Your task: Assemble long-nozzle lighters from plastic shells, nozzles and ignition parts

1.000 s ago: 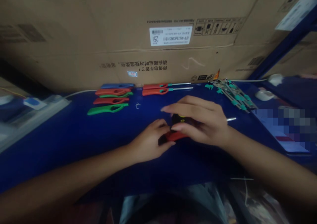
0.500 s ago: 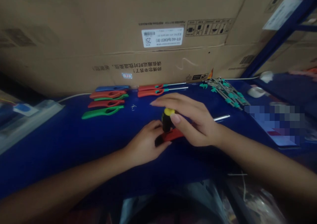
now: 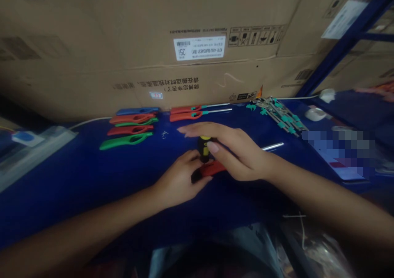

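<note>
A red long-nosed lighter (image 3: pixel 212 168) lies on the blue table (image 3: pixel 92 167), its metal tube (image 3: pixel 272 146) pointing right. My left hand (image 3: pixel 180 179) pinches the lighter's dark near end. My right hand (image 3: pixel 234 149) arches over it, thumb and fingers closed on a small black tool with a yellow top (image 3: pixel 204 146) that stands on the lighter's body. The right palm hides most of the lighter.
Red, green and blue lighter handles (image 3: pixel 131 124) lie in a row at the back left. Two finished red lighters (image 3: pixel 197 111) rest by a big cardboard box (image 3: pixel 172 40). A pile of metal tubes with green ends (image 3: pixel 278 112) sits at the back right, a pale tray (image 3: pixel 30 146) at the left.
The view has shifted slightly. My right hand moved a little left and pressed the yellow-topped tool lower onto the lighter. My left hand stays on the lighter's end.
</note>
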Demonstrator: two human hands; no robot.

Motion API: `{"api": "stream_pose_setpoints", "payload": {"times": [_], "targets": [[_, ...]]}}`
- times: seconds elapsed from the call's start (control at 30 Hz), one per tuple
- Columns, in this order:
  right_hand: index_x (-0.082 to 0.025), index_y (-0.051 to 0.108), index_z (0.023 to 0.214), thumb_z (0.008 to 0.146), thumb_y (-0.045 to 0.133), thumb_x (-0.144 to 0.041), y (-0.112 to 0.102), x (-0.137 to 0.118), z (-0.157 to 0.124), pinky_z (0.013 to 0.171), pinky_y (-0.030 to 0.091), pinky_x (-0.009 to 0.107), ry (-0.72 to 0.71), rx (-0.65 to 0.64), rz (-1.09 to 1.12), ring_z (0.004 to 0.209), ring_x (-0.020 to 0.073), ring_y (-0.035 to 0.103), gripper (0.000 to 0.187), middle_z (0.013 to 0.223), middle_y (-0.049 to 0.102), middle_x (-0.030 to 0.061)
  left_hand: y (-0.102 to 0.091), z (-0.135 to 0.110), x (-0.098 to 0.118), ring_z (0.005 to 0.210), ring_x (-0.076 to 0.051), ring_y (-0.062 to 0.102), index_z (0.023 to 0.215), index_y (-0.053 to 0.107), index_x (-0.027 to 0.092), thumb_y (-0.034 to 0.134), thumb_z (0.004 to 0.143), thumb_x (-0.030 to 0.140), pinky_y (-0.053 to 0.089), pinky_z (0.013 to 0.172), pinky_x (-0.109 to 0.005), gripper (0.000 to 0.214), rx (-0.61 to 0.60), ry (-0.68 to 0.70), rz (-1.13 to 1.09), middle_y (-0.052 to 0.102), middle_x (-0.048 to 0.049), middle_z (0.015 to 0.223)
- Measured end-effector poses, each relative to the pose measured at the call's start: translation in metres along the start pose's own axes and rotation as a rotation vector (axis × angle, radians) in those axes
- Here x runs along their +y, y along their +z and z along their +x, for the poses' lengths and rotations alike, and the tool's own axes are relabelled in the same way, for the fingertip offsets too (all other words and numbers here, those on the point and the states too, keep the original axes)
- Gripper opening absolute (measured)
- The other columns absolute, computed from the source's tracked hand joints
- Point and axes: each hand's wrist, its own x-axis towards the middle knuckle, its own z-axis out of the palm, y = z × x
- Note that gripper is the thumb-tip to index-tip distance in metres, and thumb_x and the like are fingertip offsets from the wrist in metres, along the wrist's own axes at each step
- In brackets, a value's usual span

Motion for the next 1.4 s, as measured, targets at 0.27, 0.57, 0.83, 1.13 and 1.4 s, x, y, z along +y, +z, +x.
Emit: {"api": "stream_pose_setpoints", "payload": {"times": [0.27, 0.57, 0.83, 1.13, 1.4], "targets": [[-0.013, 0.068, 0.104, 0.088, 0.074, -0.023, 0.001, 0.000, 0.002, 0.075, 0.056, 0.021, -0.125, 0.193, -0.092, 0.081, 0.0120, 0.067, 0.020, 0.094, 0.075, 0.0050, 0.001, -0.001, 0.000, 0.095, -0.026, 0.064, 0.110, 0.066, 0.019, 0.064, 0.091, 0.034, 0.056, 0.086, -0.045, 0.024, -0.022, -0.052, 0.043, 0.065, -0.0077, 0.099], [-0.010, 0.067, 0.106, 0.097, 0.057, -0.019, -0.001, 0.004, 0.003, 0.079, 0.056, 0.025, -0.034, 0.165, 0.088, 0.087, 0.0141, 0.070, 0.016, 0.093, 0.073, 0.0086, 0.000, 0.000, 0.000, 0.112, -0.027, 0.060, 0.112, 0.067, 0.019, 0.065, 0.091, 0.029, 0.052, 0.098, -0.046, 0.023, -0.029, -0.032, 0.015, 0.064, -0.0102, 0.117], [-0.012, 0.057, 0.132, 0.102, 0.042, -0.016, -0.002, 0.004, 0.000, 0.093, 0.054, 0.029, 0.003, 0.062, 0.046, 0.108, 0.0150, 0.067, 0.034, 0.115, 0.071, 0.0107, 0.000, -0.001, -0.001, 0.107, -0.026, 0.062, 0.111, 0.070, 0.020, 0.066, 0.091, 0.032, 0.053, 0.097, -0.044, 0.024, -0.039, -0.063, 0.032, 0.064, -0.0101, 0.115], [-0.013, 0.066, 0.108, 0.096, 0.061, -0.025, 0.002, 0.007, -0.003, 0.077, 0.053, 0.023, -0.055, 0.219, -0.106, 0.081, 0.0118, 0.065, 0.017, 0.091, 0.071, 0.0050, 0.001, -0.001, -0.001, 0.102, -0.027, 0.065, 0.110, 0.070, 0.019, 0.067, 0.089, 0.031, 0.055, 0.092, -0.044, 0.024, -0.037, -0.071, 0.020, 0.066, -0.0098, 0.108], [-0.011, 0.061, 0.118, 0.097, 0.056, -0.019, 0.005, -0.006, 0.001, 0.084, 0.054, 0.024, -0.073, 0.063, 0.034, 0.091, 0.0129, 0.068, 0.023, 0.103, 0.072, 0.0082, 0.002, 0.000, -0.001, 0.112, -0.026, 0.063, 0.114, 0.067, 0.023, 0.065, 0.090, 0.025, 0.053, 0.098, -0.043, 0.024, -0.022, -0.022, -0.053, 0.068, -0.0063, 0.116]]}}
